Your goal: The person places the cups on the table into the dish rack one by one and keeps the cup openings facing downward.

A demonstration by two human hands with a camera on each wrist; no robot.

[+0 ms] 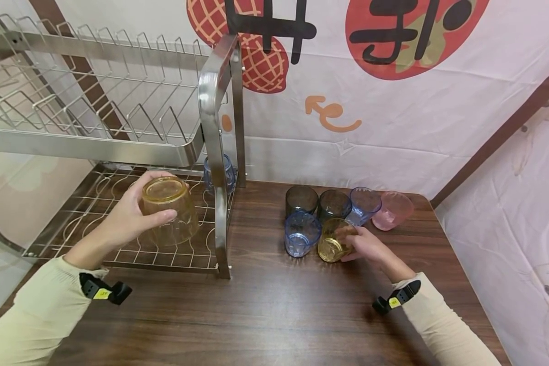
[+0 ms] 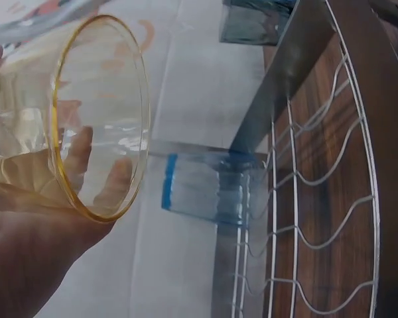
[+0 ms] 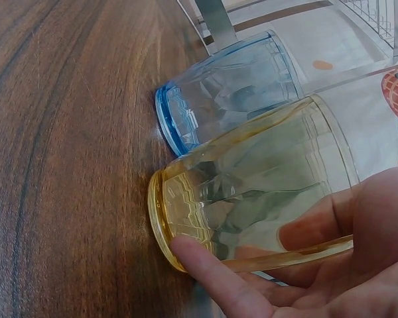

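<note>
My left hand [image 1: 132, 213] grips a clear yellow glass [image 1: 176, 223], held upside down over the rack's lower wire shelf. In the left wrist view, the mouth of this yellow glass [image 2: 103, 119] faces the shelf wires, with fingers showing through it. On the table, my right hand [image 1: 368, 249] holds another yellow glass [image 1: 333, 244] by its right side. This second glass [image 3: 252, 192] stands with its thick base on the wood. Close beside it is a blue glass [image 1: 302, 236]. Behind them stand two dark glasses [image 1: 301, 198], another blue glass [image 1: 365, 203] and a pink glass [image 1: 392, 211].
A two-tier metal dish rack [image 1: 164, 152] fills the left side, its upper tier [image 1: 96, 91] above my left hand. An upside-down blue glass [image 1: 219, 175] sits at the lower shelf's back right, near the rack's upright [image 1: 219, 218]. A printed cloth [image 1: 297, 152] hangs behind the table.
</note>
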